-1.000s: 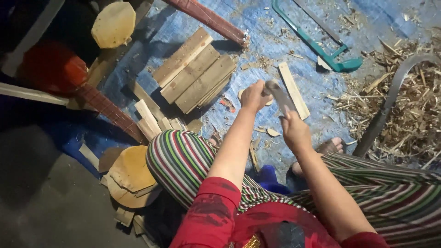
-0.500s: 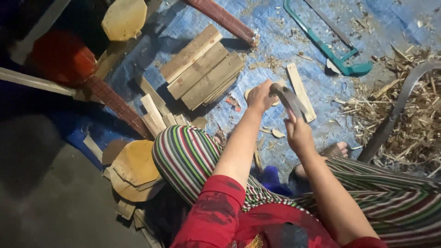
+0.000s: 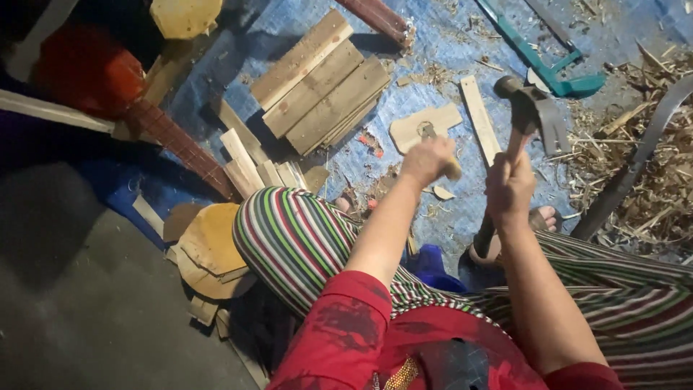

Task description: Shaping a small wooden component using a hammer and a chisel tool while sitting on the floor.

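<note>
We see the right hand (image 3: 510, 189) with its fingers wrapped tight round the handle of a hammer (image 3: 530, 115). The hammer's long axis runs up and slightly right from those fingers, head topmost, claw pointing right. The left hand (image 3: 427, 160) is curled into a fist over a small pale piece we cannot make out. Just beyond its fingers lies a flat wooden cutout (image 3: 426, 124) on the blue tarp (image 3: 462, 50); a wooden strip (image 3: 479, 117) lies between the two hands.
</note>
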